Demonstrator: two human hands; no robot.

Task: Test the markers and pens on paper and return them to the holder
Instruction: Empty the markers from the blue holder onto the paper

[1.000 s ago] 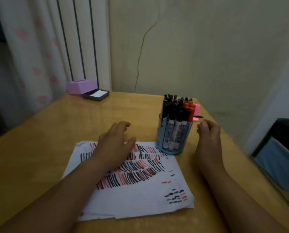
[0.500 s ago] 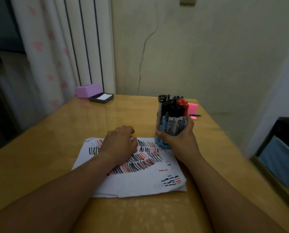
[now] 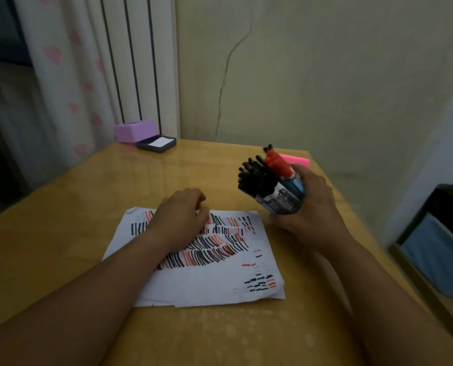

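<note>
Currently, the right hand (image 3: 312, 220) grips the tilted holder (image 3: 295, 190), right of frame centre, round its wall; packed markers (image 3: 259, 180) likely make it top-heavy, so hold low, while the left hand (image 3: 179, 220) rests loose-fingered on the paper (image 3: 207, 281).

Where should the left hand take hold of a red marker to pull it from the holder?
I'd pinch the red marker by its cap, the only part clear of the holder. Come from the upper left, along the barrels: the right hand grips the holder's body and tips its mouth that way. The black caps crowd the near side.
</note>
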